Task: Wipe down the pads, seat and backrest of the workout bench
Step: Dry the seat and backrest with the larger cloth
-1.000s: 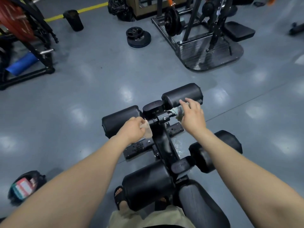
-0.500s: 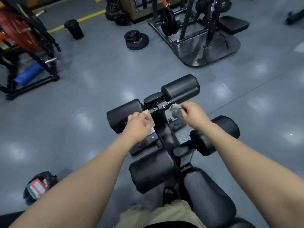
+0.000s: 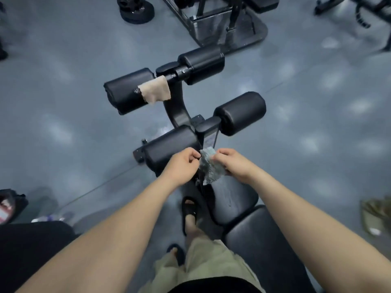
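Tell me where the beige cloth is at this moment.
In the head view, the beige cloth hangs over the inner end of the far left pad, beside the black centre post.

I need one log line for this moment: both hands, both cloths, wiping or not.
left hand: pinches grey cloth | right hand: grips grey cloth | tan cloth: draped over far left pad | wiping: none now

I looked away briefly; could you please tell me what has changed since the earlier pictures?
The left hand let go of the beige cloth, now draped over the far left pad. Both hands drew back towards the seat, and the left took hold of the grey cloth too. The right hand kept its grip on it.
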A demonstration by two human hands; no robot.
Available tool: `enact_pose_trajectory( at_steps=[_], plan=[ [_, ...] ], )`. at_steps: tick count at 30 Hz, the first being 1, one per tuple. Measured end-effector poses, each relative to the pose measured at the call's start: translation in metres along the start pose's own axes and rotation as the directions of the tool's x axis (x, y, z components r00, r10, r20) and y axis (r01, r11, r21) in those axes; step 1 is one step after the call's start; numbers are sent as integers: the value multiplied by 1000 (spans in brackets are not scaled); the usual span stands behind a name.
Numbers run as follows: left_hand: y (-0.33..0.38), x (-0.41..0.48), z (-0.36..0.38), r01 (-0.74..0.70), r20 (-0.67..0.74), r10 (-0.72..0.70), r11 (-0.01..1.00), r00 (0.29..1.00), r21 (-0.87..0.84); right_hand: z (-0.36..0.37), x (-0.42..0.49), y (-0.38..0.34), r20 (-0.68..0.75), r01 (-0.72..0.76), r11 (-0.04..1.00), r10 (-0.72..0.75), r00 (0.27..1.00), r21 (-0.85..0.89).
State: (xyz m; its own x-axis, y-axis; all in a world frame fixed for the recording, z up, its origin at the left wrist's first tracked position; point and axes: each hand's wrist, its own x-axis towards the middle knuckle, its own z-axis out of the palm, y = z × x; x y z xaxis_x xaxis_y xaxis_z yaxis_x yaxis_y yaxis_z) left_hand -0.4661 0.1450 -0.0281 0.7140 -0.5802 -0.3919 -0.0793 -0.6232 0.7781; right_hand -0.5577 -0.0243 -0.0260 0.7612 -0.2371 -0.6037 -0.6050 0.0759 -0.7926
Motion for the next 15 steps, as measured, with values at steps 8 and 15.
enact_pose_trajectory(
  at_steps=[8,15],
  plan=[
    [-68,-39,77,172,118,-187,977,975,129,-19,-38,139,-154,-189,979,200,968,83],
    [-102,-3,134,215,172,-279,924,945,317,-77,-3,225,-434,-247,965,261,862,89]
  ],
)
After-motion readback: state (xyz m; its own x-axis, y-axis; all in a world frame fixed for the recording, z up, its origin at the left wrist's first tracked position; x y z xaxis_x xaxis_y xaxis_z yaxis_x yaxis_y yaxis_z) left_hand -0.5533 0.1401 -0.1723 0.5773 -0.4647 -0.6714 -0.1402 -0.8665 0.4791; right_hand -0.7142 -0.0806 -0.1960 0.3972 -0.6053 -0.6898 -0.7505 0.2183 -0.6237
